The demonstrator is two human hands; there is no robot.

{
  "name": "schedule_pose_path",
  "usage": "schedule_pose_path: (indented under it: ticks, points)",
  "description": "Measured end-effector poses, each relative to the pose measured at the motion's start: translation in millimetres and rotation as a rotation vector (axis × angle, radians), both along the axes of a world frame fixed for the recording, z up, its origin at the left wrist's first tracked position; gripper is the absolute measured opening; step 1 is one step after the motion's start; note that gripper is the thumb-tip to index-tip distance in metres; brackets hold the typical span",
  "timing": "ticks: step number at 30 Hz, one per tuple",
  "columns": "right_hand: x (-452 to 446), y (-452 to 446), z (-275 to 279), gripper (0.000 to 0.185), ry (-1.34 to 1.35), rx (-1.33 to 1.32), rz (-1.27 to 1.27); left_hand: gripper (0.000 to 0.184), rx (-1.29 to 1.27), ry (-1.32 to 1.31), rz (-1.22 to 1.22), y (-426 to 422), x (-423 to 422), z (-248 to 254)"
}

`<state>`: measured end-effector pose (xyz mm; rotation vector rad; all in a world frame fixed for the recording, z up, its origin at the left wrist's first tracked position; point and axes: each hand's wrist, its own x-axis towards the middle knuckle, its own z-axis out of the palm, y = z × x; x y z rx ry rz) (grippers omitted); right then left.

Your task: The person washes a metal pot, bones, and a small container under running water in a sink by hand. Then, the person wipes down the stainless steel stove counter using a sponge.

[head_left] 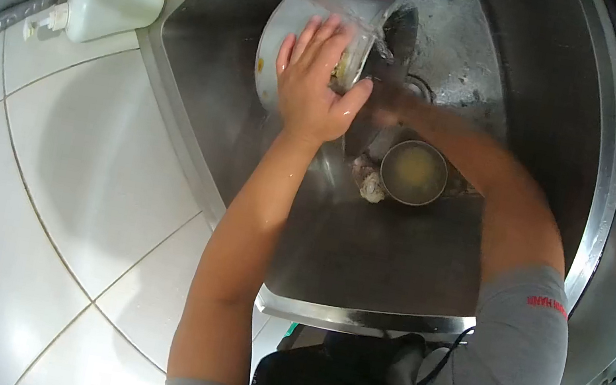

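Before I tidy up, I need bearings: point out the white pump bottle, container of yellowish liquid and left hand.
White pump bottle (116,7): head view, its body.
Container of yellowish liquid (408,204): head view, its rim.
Left hand (312,84): head view, back of the hand.

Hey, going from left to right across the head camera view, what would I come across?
White pump bottle, left hand, round container of cloudy liquid, right sleeve with red lettering.

Smooth pot (273,46), dull metal sink (378,260) with shiny rim (376,319), glossy tiles (60,153), matt cloth sleeve (518,339), plastic bottle (116,7).
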<state>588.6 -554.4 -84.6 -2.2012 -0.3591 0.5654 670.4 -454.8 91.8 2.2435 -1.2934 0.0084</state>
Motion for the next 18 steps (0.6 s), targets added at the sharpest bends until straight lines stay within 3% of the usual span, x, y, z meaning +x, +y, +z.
schedule_pose_path:
  ticks: [1, 2, 4, 6, 8, 9, 11, 13, 15, 18]
  points:
    - [24.2, -24.3, -11.3, 0.057, -0.152, -0.314, 0.091, 0.061, -0.001, 0.002, 0.008, -0.8, -1.2, -1.7]
    - [27.7, -15.7, -36.0, 0.057, -0.147, -0.310, 0.095, 0.060, 0.006, 0.005, 0.010, -0.5, -2.6, -1.2]
    - [26.8, 18.9, -87.4, 0.051, -0.483, 0.113, -0.528, 0.059, 0.014, 0.003, 0.002, 0.5, 2.2, 1.2]
    - [3.0, 50.7, 5.0, 0.051, 0.012, -0.169, -0.369, 0.055, -0.014, 0.021, -0.020, -3.1, 5.7, -1.5]
    - [-28.0, 86.1, -56.2, 0.053, 0.451, 0.298, -0.218, 0.054, 0.028, 0.061, -0.026, -15.3, 7.0, 3.5]
    - [-24.3, 77.2, -56.3, 0.053, 0.451, 0.293, -0.215, 0.053, 0.079, 0.099, -0.015, -19.3, 6.7, 3.5]
    - [-23.6, 53.6, -55.1, 0.054, 0.359, 0.114, 0.180, 0.051, 0.046, 0.039, -0.035, -24.4, 3.3, -1.9]
    - [-7.4, -5.5, -46.7, 0.054, 0.096, 0.104, -0.111, 0.050, -0.010, -0.069, -0.047, -36.2, 11.2, -3.2]
    - [31.5, -53.9, -1.9, 0.057, 0.117, -0.244, -0.127, 0.050, 0.034, -0.071, -0.029, -32.8, 5.6, -2.2]
    - [-2.8, 3.5, -4.1, 0.057, 0.097, -0.139, -0.200, 0.051, -0.016, -0.022, -0.059, -29.9, 4.2, -1.7]
